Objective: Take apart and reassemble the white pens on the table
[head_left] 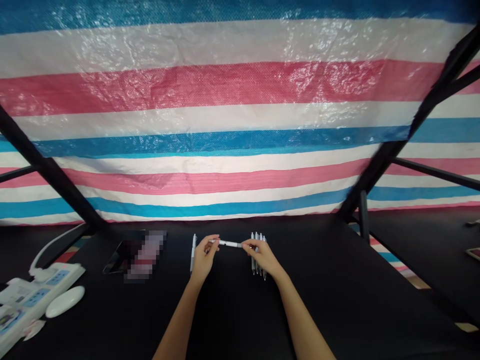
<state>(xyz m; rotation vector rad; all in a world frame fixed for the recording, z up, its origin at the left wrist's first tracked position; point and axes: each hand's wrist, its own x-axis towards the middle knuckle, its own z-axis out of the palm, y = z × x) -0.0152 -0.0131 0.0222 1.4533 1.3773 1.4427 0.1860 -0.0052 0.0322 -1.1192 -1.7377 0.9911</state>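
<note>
Both hands meet over the middle of a black table (pixel 232 320). My left hand (pixel 204 257) and my right hand (pixel 262 255) each pinch one end of a white pen (pixel 228 243), held level between them above the tabletop. A single white pen (pixel 193 252) lies on the table just left of my left hand. A row of several white pens (pixel 258 239) lies side by side under and behind my right hand, partly hidden by it.
A dark tablet or phone (pixel 120 255) lies to the left, next to a blurred patch. A white power strip (pixel 33 295) with a cable and a white mouse (pixel 64 301) sit at the left edge. Black frame bars (pixel 378 165) and a striped tarp (pixel 225 125) stand behind.
</note>
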